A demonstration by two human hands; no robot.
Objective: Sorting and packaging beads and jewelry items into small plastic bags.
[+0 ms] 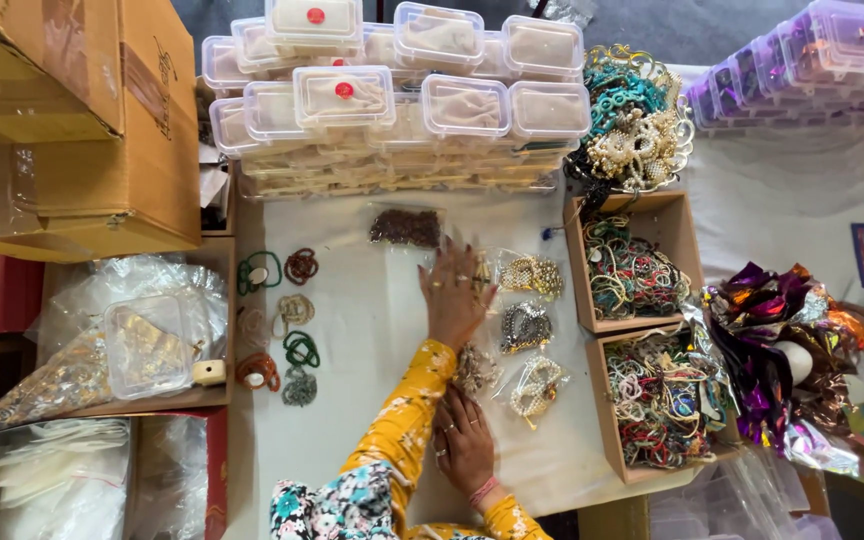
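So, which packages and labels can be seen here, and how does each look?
Cardboard boxes: top left, brown, taped.
Clear lidded boxes: stacked top centre; two carry round red stickers.
Purple-tinted boxes: top right.
Clear bead packets: beside the left hand.

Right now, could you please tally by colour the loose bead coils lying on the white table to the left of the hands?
Green coils: 2
Reddish-brown coils: 2
Cream or pale coils: 2
Grey coil: 1
Total: 7
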